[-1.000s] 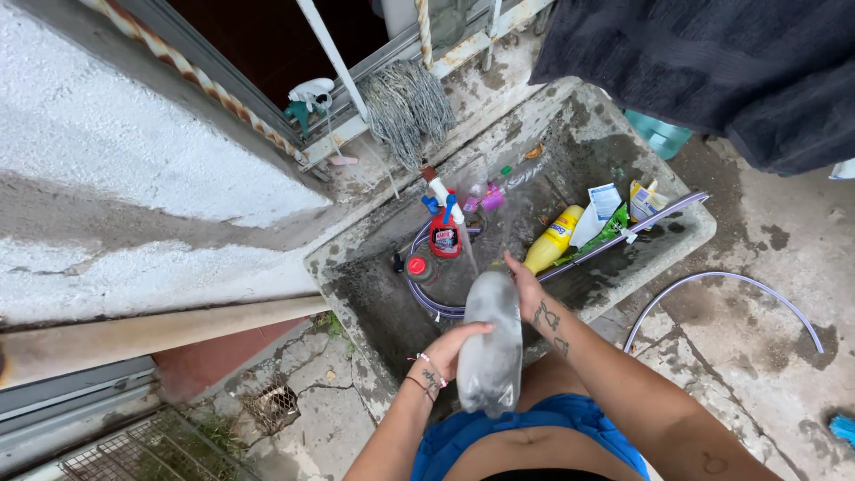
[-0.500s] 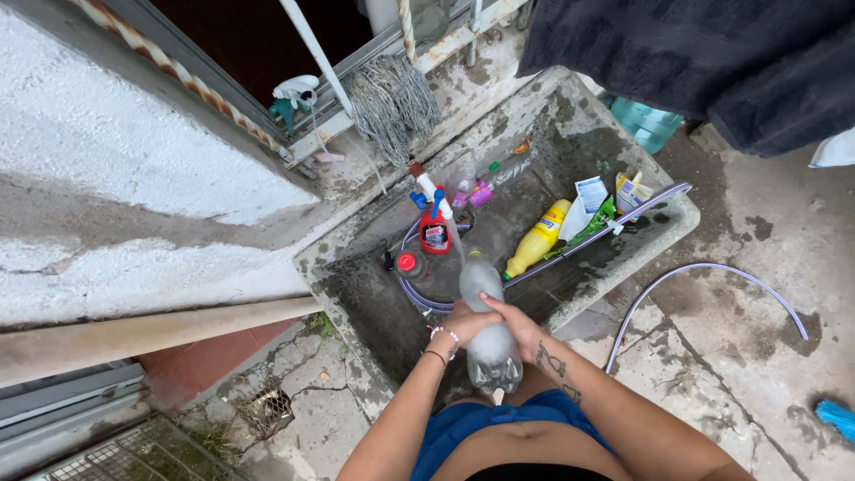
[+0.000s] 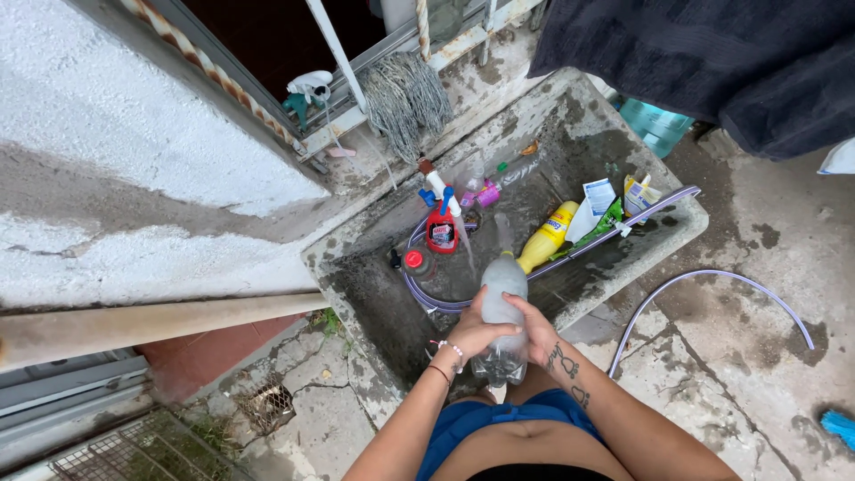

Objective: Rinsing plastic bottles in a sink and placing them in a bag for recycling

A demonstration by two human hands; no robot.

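Both hands are now gripping the clear plastic bottle at the lower middle of the frame, over the near end of the concrete sink. The left hand is wrapping its side from the left, and the right hand, which a second ago was only touching the neck, is now closing round the body on the right. The bottle is standing more upright than before, its neck pointing up toward the thin stream of water falling from the tap at the frame's centre, so it seems steadier for filling. Beside it in the sink are lying a red spray bottle, a yellow bottle and a coiled hose.
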